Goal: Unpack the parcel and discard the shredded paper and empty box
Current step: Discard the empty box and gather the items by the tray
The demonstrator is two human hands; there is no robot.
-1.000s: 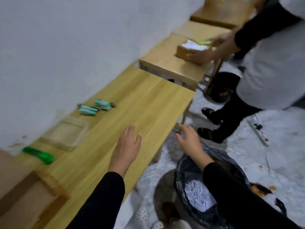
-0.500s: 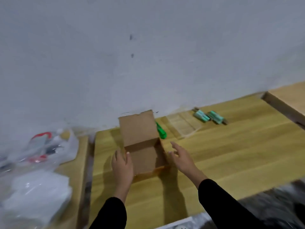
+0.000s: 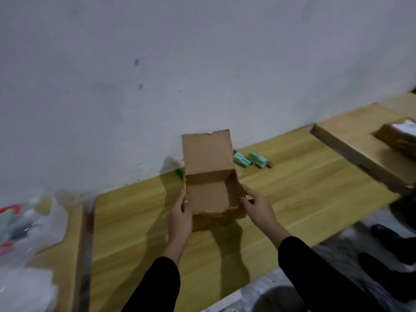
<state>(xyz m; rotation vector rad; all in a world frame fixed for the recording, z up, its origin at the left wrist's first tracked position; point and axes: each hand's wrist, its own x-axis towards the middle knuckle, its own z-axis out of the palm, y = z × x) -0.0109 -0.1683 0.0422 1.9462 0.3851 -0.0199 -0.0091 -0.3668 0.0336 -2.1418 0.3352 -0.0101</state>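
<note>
Half a second ago both hands hovered just short of the cardboard box (image 3: 212, 190); now they have closed onto it, and the view has drawn nearer. The left hand (image 3: 181, 216) grips the left wall, thumb over the rim, while the right hand (image 3: 256, 204) clasps the right wall with fingertips (image 3: 244, 194) curled on its edge. The box sits open and empty on the wooden table (image 3: 292, 203) near the wall, its lid flap upright. Two teal tubes (image 3: 251, 159) lie just behind it to the right, and black sleeves (image 3: 315, 273) cover both forearms.
</note>
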